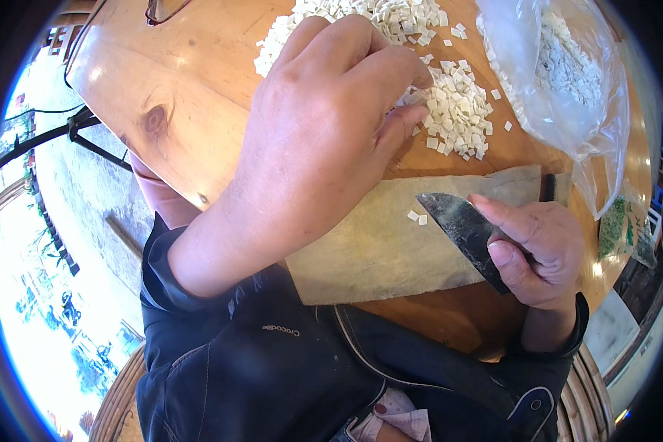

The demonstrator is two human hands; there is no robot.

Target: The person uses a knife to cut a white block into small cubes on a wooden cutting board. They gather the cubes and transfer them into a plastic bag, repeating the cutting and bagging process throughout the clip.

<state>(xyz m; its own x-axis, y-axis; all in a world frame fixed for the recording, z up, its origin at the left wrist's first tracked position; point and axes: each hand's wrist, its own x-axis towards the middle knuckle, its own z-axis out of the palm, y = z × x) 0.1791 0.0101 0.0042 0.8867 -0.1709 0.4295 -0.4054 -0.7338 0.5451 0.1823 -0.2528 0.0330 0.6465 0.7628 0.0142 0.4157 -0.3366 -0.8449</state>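
Observation:
My left hand (331,105) reaches over small square cream-white chips, palm down. Its thumb and bent fingers meet the left side of a smaller pile of chips (461,110). Whether a chip is pinched there is hidden. A larger heap of the same chips (375,16) lies beyond the hand. In my right hand (536,248) is a dark metal knife blade (458,232), its pointed tip towards the upper left. The blade is over a beige sheet (359,259), of cloth or hide. Two loose chips (418,217) rest on the sheet, left of the tip.
An open clear plastic bag (563,77) full of pale chips stands at the upper right of the wooden table (199,99). A small bag of green bits (621,232) lies by the right edge. Eyeglasses (157,16) are at the far left.

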